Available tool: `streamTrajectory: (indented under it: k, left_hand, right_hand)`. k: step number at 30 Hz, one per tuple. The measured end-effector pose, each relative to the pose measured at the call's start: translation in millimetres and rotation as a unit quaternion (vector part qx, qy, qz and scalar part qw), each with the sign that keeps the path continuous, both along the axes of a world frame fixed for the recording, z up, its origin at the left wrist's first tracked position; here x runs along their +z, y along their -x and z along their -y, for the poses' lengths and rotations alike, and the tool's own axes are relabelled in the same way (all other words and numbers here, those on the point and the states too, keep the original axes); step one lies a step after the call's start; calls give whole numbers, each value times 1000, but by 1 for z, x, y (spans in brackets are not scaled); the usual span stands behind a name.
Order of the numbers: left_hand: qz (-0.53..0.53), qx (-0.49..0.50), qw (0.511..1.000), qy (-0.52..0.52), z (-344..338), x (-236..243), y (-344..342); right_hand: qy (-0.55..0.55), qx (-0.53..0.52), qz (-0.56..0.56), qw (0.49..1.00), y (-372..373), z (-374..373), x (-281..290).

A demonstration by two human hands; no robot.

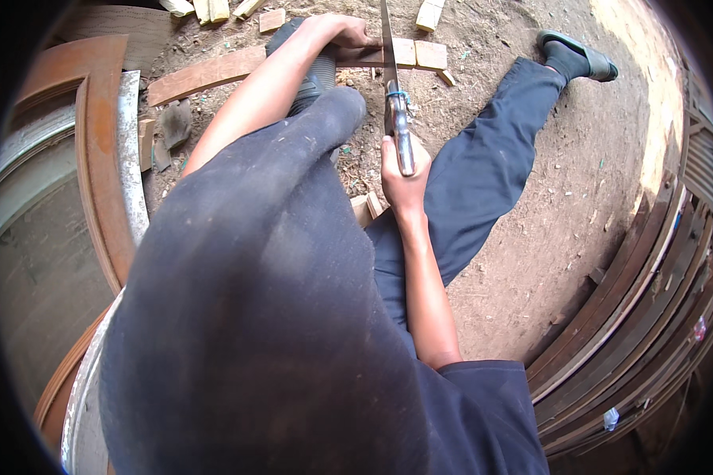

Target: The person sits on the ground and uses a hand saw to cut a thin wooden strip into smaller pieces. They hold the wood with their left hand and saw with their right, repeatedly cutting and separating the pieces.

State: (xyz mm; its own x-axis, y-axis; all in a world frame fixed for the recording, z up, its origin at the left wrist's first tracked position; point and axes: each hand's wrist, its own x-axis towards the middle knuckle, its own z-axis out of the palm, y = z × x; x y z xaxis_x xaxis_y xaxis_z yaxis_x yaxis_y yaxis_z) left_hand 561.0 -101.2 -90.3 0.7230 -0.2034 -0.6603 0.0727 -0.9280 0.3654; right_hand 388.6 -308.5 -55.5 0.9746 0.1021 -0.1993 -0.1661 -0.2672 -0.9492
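My right hand (406,176) is closed around the handle of a handsaw (387,49), whose narrow blade points away from me toward the top edge. The blade crosses a reddish wooden plank (218,74) lying on the ground. My left hand (350,33) is curled over the plank just left of the blade, holding it; some fingertips are hidden. My left foot, in a dark sandal (313,85), is at the plank beside that hand. A short wood block (431,55) sits at the plank's right end, with a line between them.
Wood offcuts (211,9) are scattered on the dirt ground at the top. A brown wooden frame (103,158) leans at the left beside a white-edged strip (131,150). Long boards (618,301) are stacked at the right. My right leg (483,150) stretches out to the upper right.
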Motion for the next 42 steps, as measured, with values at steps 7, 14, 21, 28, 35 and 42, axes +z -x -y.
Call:
streamTrajectory:
  k: [7, 14, 21, 28, 35, 42]
  left_hand:
    - [-11, -14, 1000, -23, 1, -3, 1]
    - [-33, 5, 999, -10, -5, -21, -7]
    - [-30, -21, 999, -27, -2, -4, -3]
    - [-31, 14, 999, -23, 1, -6, -4]
    - [-22, -4, 999, -32, 2, -1, -2]
    - [-30, -2, 999, -29, 4, -6, -3]
  right_hand:
    - [23, 7, -14, 1000, 31, 21, 8]
    - [-8, 2, -27, 1000, -2, 3, -5]
    - [12, 8, -35, 999, 28, 25, 10]
    - [18, 9, 9, 1000, 7, 6, 4]
    - [1, 0, 1, 1000, 9, 10, -2]
    - [22, -3, -36, 999, 30, 26, 4]
